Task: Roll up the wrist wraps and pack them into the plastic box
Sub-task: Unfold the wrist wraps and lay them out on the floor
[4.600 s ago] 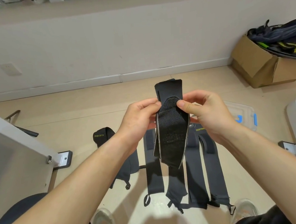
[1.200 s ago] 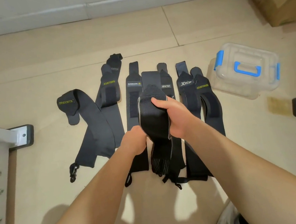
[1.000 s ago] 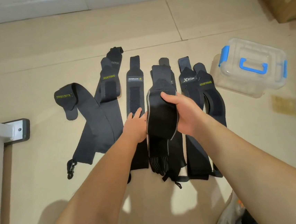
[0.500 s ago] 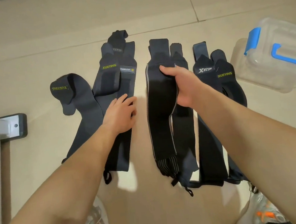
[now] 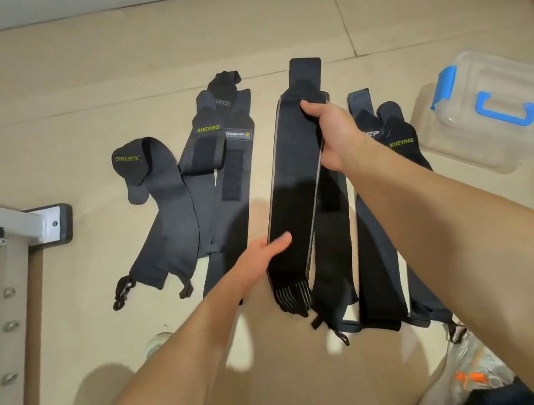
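Note:
A long black wrist wrap [image 5: 294,196] with grey edges is stretched out lengthwise over the floor. My right hand [image 5: 333,130] grips its upper part, near the top. My left hand [image 5: 261,255] holds its lower left edge, thumb on top, just above the ribbed end. Several more dark wraps lie flat on the floor: a curled one marked XUEYING [image 5: 157,196] at the left, two beside it [image 5: 223,173], and others [image 5: 399,170] under my right forearm. The clear plastic box [image 5: 491,109] with blue handle and clips sits closed at the right.
A grey metal frame foot [image 5: 49,223] with bolts stands at the left. My shoes [image 5: 474,375] show at the bottom. A skirting board runs along the far wall at the top left.
My left hand left the wraps on the left and took the lower end of the wrap that my right hand holds. The wrap now hangs straighter and longer.

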Demonstrator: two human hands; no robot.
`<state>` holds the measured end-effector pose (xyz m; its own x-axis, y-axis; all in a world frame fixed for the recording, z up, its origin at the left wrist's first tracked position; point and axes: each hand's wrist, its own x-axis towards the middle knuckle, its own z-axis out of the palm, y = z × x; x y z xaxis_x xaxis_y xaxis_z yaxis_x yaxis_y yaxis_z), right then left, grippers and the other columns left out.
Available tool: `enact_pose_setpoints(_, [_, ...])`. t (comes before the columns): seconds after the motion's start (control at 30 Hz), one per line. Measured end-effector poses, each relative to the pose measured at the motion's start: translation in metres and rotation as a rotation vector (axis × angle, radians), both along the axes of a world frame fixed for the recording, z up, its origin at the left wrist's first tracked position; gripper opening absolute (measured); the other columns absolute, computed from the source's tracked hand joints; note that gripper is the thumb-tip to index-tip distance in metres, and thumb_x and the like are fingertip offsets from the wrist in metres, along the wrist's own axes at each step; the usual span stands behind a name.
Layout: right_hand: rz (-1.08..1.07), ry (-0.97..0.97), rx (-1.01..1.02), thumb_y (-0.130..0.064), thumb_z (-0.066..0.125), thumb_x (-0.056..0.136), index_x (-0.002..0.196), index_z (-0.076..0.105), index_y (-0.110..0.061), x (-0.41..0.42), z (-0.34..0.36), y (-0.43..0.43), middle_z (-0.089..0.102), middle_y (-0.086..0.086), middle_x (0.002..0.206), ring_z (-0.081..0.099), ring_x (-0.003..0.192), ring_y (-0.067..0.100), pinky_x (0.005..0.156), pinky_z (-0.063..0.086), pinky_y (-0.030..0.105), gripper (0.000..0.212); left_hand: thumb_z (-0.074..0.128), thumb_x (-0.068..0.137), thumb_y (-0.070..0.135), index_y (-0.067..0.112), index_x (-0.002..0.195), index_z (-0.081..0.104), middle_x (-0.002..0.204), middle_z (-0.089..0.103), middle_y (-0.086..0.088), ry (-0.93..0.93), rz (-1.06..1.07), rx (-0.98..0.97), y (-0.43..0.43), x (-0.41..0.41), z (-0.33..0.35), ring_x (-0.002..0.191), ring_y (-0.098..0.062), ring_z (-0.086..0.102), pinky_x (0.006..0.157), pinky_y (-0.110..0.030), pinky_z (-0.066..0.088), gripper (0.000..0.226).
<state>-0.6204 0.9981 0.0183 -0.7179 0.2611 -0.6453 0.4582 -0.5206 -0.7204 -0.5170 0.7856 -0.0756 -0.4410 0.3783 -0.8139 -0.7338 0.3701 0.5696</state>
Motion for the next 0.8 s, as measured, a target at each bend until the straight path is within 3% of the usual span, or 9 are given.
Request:
enact_pose_setpoints(0.03, [0.013,-0.01,0.015,-0.02,0.063,0.101,0.12,0.066,-0.015,-0.004,-0.003,-0.002,0.076,0.009,0.113,0.074,0.104,0.027,0.092,0.06,0.047,0.02,0.068,0.091,0.053,0.023,0.13,0.062,0.122,0.07,0.008,0.069,-0.097,-0.052,-0.003,0.002,-0.004,0.113,-0.008,0.063,0.097,-0.028,0.046,0.05])
enact_pose_setpoints(0.1, [0.023,-0.019,0.05,-0.019,0.061,0.102,0.112,0.066,-0.016,-0.015,-0.012,-0.004,0.076,0.009,0.112,0.074,0.103,0.026,0.093,0.06,0.045,0.011,0.066,0.097,0.041,0.023,0.125,0.066,0.118,0.073,0.008,0.102,-0.167,-0.101,-0.01,0.004,-0.011,0.115,-0.011,0.065,0.098,-0.032,0.048,0.033])
enact_pose_setpoints(0.23, [0.016,-0.107,0.153,-0.016,0.059,0.099,0.123,0.063,-0.009,-0.044,-0.04,-0.002,0.073,0.013,0.116,0.071,0.106,0.029,0.097,0.058,0.045,0.025,0.061,0.1,0.038,0.024,0.133,0.059,0.122,0.069,0.01,0.05,-0.165,-0.112,-0.015,0.001,-0.02,0.115,-0.008,0.063,0.102,-0.031,0.048,0.035])
enact_pose_setpoints(0.3, [0.034,-0.172,0.221,-0.014,0.058,0.095,0.115,0.064,-0.008,-0.06,-0.061,0.0,0.071,0.017,0.118,0.069,0.109,0.032,0.1,0.056,0.048,0.022,0.06,0.102,0.027,0.027,0.137,0.05,0.126,0.064,0.01,0.061,-0.202,-0.099,-0.015,0.002,-0.027,0.116,-0.009,0.06,0.097,-0.027,0.047,0.037])
enact_pose_setpoints(0.4, [0.119,-0.236,0.379,-0.01,0.055,0.095,0.115,0.059,-0.004,-0.074,-0.086,-0.005,0.065,0.019,0.118,0.064,0.11,0.032,0.102,0.053,0.044,0.021,0.062,0.099,0.015,0.027,0.136,0.044,0.128,0.063,0.007,0.127,-0.253,-0.147,-0.012,0.002,-0.042,0.118,-0.014,0.06,0.101,-0.033,0.051,0.043])
enact_pose_setpoints(0.53, [0.21,-0.227,0.581,-0.001,0.049,0.099,0.136,0.052,0.005,-0.079,-0.113,-0.009,0.063,0.023,0.114,0.062,0.102,0.025,0.091,0.054,0.039,0.038,0.069,0.095,0.016,0.027,0.135,0.052,0.129,0.063,0.008,0.26,-0.291,-0.229,-0.004,0.004,-0.052,0.12,-0.012,0.061,0.102,-0.033,0.054,0.045])
enact_pose_setpoints(0.67, [0.288,-0.275,0.816,-0.005,0.049,0.098,0.158,0.028,-0.009,-0.078,-0.118,-0.019,0.038,0.013,0.156,0.042,0.14,0.031,0.111,0.042,0.039,0.064,0.073,0.092,0.023,0.026,0.136,0.045,0.124,0.063,0.004,0.443,-0.395,-0.44,0.001,0.01,-0.048,0.108,-0.015,0.064,0.092,-0.033,0.058,0.053])
enact_pose_setpoints(0.73, [0.359,-0.24,1.0,-0.007,0.052,0.097,0.157,0.028,-0.011,-0.061,-0.112,-0.031,0.031,0.011,0.158,0.034,0.143,0.031,0.113,0.037,0.04,0.065,0.073,0.092,0.032,0.025,0.14,0.039,0.126,0.059,0.003,0.58,-0.54,-0.577,0.001,0.015,-0.039,0.107,-0.018,0.063,0.088,-0.035,0.057,0.059])
enact_pose_setpoints(0.8, [0.425,-0.124,1.002,-0.008,0.053,0.098,0.152,0.039,-0.013,-0.035,-0.104,-0.047,0.039,0.008,0.153,0.04,0.139,0.026,0.109,0.037,0.034,0.056,0.07,0.092,0.042,0.022,0.139,0.039,0.13,0.053,0.001,0.681,-0.623,-0.664,0.0,0.018,-0.03,0.108,-0.018,0.061,0.086,-0.035,0.056,0.06])
